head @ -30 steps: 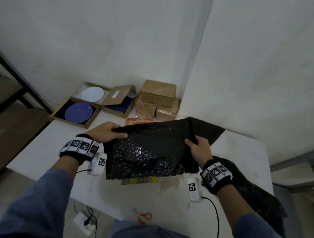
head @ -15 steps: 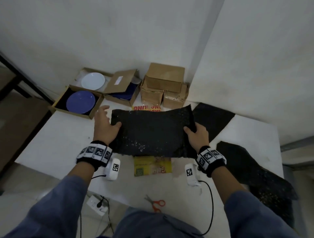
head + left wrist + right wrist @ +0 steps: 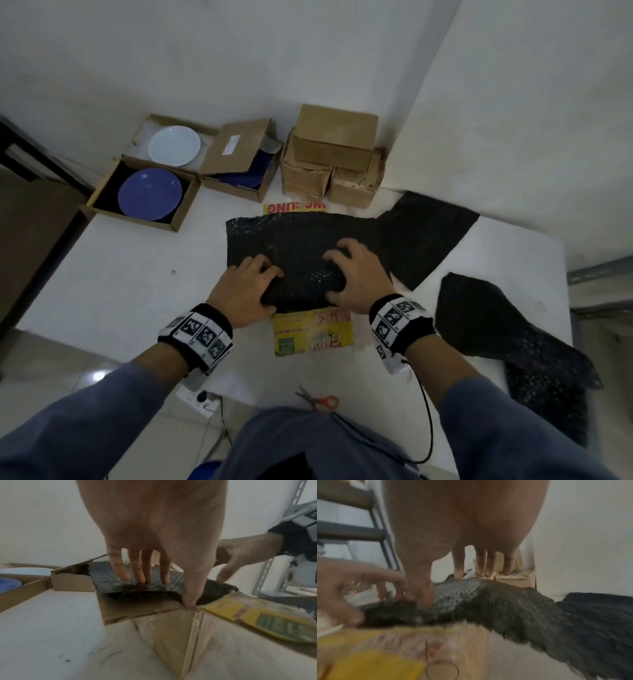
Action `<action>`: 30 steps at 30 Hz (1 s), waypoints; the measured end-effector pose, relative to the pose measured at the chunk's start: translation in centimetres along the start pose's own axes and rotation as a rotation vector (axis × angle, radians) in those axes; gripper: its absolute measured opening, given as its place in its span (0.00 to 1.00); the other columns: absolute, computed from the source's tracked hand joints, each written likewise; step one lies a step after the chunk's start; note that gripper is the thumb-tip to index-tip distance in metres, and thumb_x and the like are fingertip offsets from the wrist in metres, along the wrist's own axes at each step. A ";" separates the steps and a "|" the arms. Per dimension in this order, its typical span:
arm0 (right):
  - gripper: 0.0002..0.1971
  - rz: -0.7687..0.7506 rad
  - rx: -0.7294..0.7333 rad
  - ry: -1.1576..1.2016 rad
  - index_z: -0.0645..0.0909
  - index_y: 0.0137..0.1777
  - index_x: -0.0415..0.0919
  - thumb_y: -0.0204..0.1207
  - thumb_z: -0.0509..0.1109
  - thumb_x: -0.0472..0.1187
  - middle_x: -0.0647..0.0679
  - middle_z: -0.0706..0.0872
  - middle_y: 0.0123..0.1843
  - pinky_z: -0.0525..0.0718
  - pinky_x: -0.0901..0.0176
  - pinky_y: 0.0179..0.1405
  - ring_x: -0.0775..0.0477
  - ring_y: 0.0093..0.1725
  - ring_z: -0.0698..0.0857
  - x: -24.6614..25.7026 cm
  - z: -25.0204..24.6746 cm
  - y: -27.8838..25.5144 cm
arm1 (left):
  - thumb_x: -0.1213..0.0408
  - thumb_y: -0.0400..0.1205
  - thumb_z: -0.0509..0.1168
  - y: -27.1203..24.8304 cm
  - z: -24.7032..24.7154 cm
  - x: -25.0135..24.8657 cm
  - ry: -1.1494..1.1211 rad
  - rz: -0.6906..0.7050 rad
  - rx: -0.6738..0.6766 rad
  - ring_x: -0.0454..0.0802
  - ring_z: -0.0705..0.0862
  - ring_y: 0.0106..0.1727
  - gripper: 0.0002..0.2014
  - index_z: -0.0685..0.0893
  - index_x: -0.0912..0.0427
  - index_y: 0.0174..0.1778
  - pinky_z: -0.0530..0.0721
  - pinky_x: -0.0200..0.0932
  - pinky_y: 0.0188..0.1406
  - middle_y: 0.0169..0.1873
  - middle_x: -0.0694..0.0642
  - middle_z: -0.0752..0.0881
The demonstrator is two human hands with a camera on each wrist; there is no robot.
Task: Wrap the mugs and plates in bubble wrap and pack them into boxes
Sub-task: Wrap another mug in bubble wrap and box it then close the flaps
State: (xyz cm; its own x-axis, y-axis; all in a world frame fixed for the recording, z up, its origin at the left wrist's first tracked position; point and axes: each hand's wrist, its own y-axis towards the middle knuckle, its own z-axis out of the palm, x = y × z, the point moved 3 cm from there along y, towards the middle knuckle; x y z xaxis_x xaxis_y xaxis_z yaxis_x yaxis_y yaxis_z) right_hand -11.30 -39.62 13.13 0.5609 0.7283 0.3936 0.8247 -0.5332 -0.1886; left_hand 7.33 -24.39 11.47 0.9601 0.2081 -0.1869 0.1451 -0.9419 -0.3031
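A black bubble wrap sheet [image 3: 294, 240] lies spread over a cardboard box with yellow printed flaps [image 3: 311, 334] at the table's middle. My left hand [image 3: 253, 284] presses its straight fingers [image 3: 137, 573] on the sheet's near left part, and the thumb tip touches the box's brown flap [image 3: 137, 609]. My right hand [image 3: 349, 274] is spread on the sheet's near right part, with fingers and thumb pushing down on the wrap [image 3: 488, 601]. A blue plate [image 3: 150, 193] and a white plate [image 3: 174, 145] lie in open boxes at the far left. No mug is visible.
Stacked closed cardboard boxes [image 3: 335, 137] stand against the wall. A half-covered box with a dark blue plate [image 3: 246, 174] is beside them. More black wrap pieces lie at right [image 3: 428, 233] and hang over the right edge [image 3: 496, 325]. Red-handled scissors [image 3: 322, 401] lie near me.
The bubble wrap, held up by its side edges before, has come down flat over the box. Both hands have let go of the edges and shifted inward onto its near part.
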 end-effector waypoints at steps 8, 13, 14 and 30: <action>0.19 -0.084 -0.025 -0.013 0.83 0.55 0.46 0.65 0.75 0.50 0.42 0.75 0.74 0.69 0.37 0.76 0.39 0.75 0.72 -0.5 1.6 -1.0 | 0.54 0.74 0.59 -1.1 -0.1 -0.4 -0.035 0.158 -0.195 0.52 0.82 0.40 0.13 0.86 0.54 0.40 0.82 0.45 0.27 0.41 0.51 0.82; 0.11 -0.112 -0.051 -0.012 0.86 0.51 0.45 0.72 0.72 0.48 0.49 0.84 0.57 0.77 0.53 0.58 0.46 0.60 0.81 0.0 1.4 -1.1 | 0.47 0.75 0.59 -2.7 0.0 0.2 -0.048 0.197 -0.068 0.47 0.81 0.44 0.12 0.85 0.47 0.40 0.78 0.44 0.38 0.44 0.45 0.80; 0.09 -0.108 -0.039 -0.033 0.85 0.51 0.45 0.74 0.71 0.47 0.50 0.84 0.54 0.78 0.53 0.54 0.47 0.57 0.81 0.3 1.3 -0.9 | 0.43 0.75 0.58 -2.9 -0.2 0.3 -0.055 0.191 -0.041 0.45 0.81 0.45 0.14 0.85 0.46 0.40 0.78 0.43 0.40 0.46 0.43 0.80; 0.27 0.059 0.187 -0.439 0.72 0.71 0.40 0.72 0.73 0.38 0.37 0.70 0.71 0.74 0.43 0.63 0.35 0.72 0.69 2.9 2.4 2.6 | 0.47 0.80 0.65 3.0 0.8 -2.6 0.327 0.019 0.238 0.59 0.58 0.83 0.38 0.58 0.52 0.83 0.49 0.59 0.82 0.82 0.62 0.58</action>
State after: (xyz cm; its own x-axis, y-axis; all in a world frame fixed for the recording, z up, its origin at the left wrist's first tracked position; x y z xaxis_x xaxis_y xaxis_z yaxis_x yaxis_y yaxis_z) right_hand -7.41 -37.88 11.66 0.5513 0.8336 -0.0326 0.7669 -0.5218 -0.3737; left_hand 5.09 -27.51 10.30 0.9931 0.0604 0.1008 0.1042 -0.8492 -0.5177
